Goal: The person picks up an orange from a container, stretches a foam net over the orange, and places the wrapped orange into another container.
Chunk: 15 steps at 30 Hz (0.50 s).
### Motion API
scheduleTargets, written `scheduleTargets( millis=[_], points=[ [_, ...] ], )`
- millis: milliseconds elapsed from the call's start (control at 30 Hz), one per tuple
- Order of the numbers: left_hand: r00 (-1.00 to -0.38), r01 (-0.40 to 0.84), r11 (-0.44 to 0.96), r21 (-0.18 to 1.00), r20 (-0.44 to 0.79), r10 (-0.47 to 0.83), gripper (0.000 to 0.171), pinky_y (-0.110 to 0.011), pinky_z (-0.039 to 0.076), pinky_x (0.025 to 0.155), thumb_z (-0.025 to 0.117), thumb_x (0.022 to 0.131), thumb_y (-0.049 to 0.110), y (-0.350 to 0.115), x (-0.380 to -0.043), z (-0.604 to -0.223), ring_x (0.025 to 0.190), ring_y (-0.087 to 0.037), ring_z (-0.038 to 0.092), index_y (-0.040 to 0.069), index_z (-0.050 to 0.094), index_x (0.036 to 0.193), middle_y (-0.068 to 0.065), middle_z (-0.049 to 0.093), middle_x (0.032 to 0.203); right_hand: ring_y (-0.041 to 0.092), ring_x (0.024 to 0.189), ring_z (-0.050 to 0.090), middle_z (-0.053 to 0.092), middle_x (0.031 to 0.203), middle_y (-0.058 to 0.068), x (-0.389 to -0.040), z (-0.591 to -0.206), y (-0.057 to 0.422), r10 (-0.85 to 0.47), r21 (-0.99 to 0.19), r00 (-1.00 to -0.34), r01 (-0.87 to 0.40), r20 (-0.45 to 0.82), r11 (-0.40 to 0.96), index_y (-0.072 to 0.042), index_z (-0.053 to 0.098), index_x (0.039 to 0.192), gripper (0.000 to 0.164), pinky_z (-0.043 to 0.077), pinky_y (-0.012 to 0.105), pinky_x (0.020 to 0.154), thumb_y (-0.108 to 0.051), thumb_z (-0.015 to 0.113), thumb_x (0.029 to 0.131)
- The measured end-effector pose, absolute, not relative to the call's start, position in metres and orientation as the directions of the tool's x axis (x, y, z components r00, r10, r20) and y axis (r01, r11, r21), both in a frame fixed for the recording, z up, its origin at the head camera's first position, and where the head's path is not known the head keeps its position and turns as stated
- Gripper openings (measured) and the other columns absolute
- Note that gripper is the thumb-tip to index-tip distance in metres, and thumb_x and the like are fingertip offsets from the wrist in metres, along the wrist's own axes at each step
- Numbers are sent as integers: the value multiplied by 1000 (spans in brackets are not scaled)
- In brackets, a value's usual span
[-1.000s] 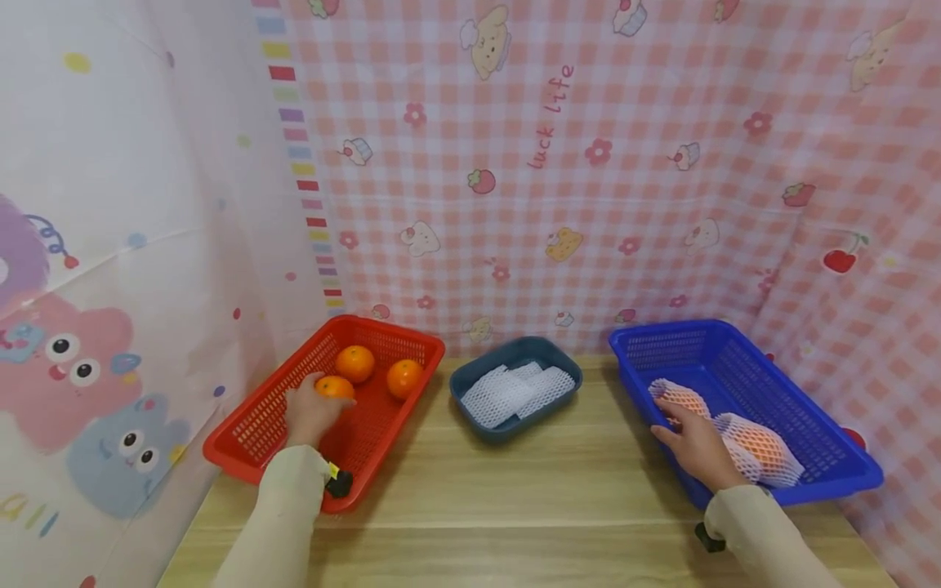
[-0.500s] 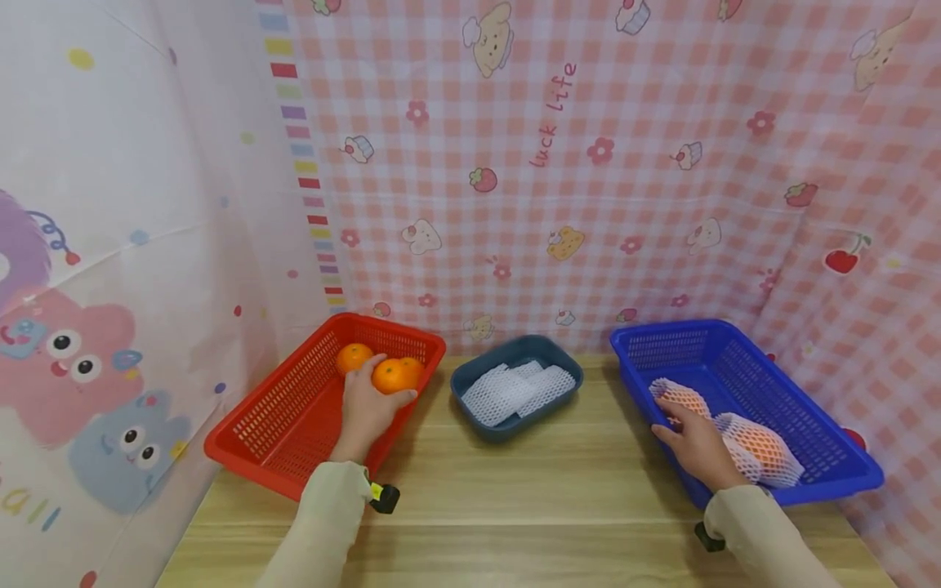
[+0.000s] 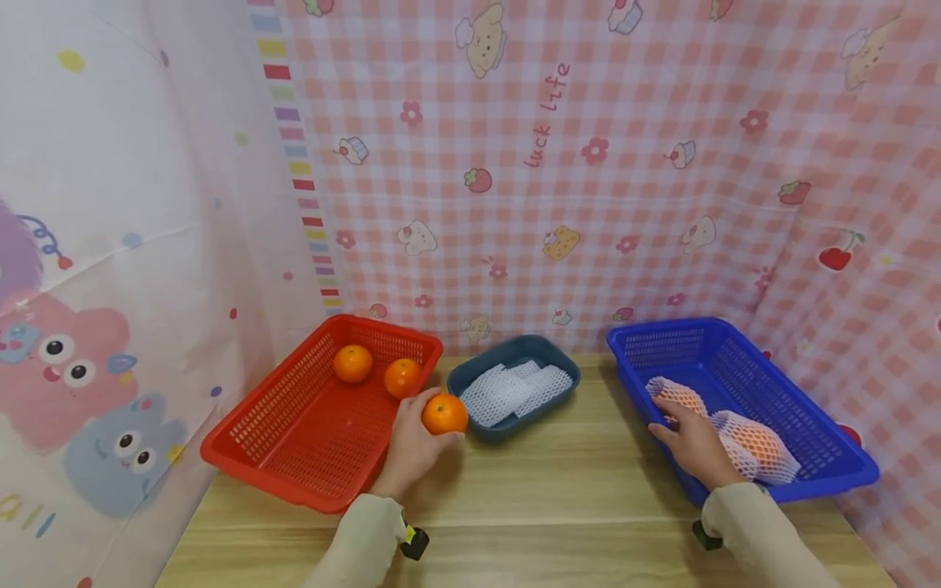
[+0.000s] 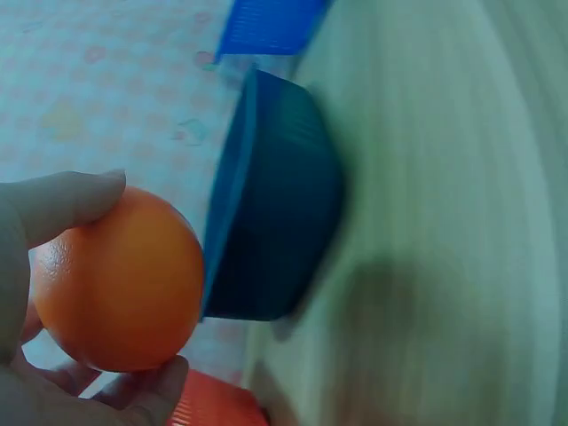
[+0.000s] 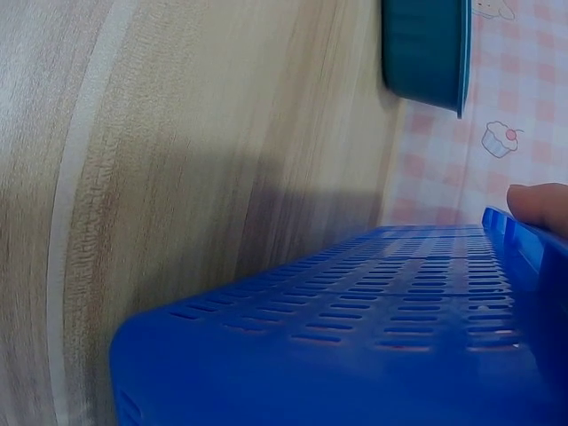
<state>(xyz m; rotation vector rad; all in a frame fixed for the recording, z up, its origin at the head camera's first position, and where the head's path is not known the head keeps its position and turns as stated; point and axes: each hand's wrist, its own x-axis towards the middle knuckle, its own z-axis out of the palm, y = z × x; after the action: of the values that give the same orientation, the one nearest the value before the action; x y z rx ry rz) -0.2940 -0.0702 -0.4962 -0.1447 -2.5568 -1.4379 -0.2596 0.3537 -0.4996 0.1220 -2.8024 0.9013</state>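
My left hand (image 3: pixel 412 443) holds an orange (image 3: pixel 445 415) between thumb and fingers, above the table just right of the red basket. In the left wrist view the orange (image 4: pixel 120 282) fills the grip, with the dark teal tray (image 4: pixel 280 200) behind it. Two more oranges lie in the red basket (image 3: pixel 316 425). White foam net sleeves (image 3: pixel 507 394) lie in the teal tray. My right hand (image 3: pixel 698 445) rests at the near left rim of the blue basket (image 3: pixel 827 433), fingers over a net-wrapped orange (image 3: pixel 680 395). Other net-wrapped oranges (image 3: pixel 760 447) sit beside it.
All three containers stand on a wooden table (image 3: pixel 544 506), red at left, teal in the middle, blue at right. A pink checked cloth (image 3: pixel 515 204) hangs behind them, and a white printed cloth (image 3: pixel 147 245) hangs at the left.
My left hand has taken an orange from the red basket, lifted it over the right rim and brought it towards the teal tray. The right hand has stayed in place.
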Motion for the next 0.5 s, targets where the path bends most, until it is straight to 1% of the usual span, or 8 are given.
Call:
scheduleTargets(
  millis=[133, 333, 500],
  points=[
    [-974, 178, 539, 823, 226, -24, 75, -48, 46, 91, 90, 65, 17, -64, -294, -511, 104, -31, 53, 12, 57, 132, -13, 51, 120, 48, 109, 57, 51, 131, 33, -260, -500, 353, -16, -576, -980, -128, 196, 807, 6, 47, 139, 51, 49, 56, 84, -10, 63, 94],
    [-988, 105, 561, 821, 152, -38, 76, -48, 45, 92, 90, 66, 17, -63, -296, -532, 104, -31, 52, 9, 56, 133, -14, 51, 119, 49, 110, 56, 47, 137, 32, -259, -501, 354, -19, -579, -981, -131, 195, 805, 6, 47, 139, 51, 48, 57, 86, -11, 63, 94],
    [-992, 80, 561, 824, 123, -40, 76, -50, 45, 91, 90, 65, 16, -63, -297, -542, 102, -33, 53, 7, 56, 132, -16, 52, 117, 48, 111, 56, 47, 137, 31, -260, -500, 356, -16, -572, -981, -127, 195, 811, 4, 47, 140, 51, 47, 58, 87, -12, 63, 95]
  ],
)
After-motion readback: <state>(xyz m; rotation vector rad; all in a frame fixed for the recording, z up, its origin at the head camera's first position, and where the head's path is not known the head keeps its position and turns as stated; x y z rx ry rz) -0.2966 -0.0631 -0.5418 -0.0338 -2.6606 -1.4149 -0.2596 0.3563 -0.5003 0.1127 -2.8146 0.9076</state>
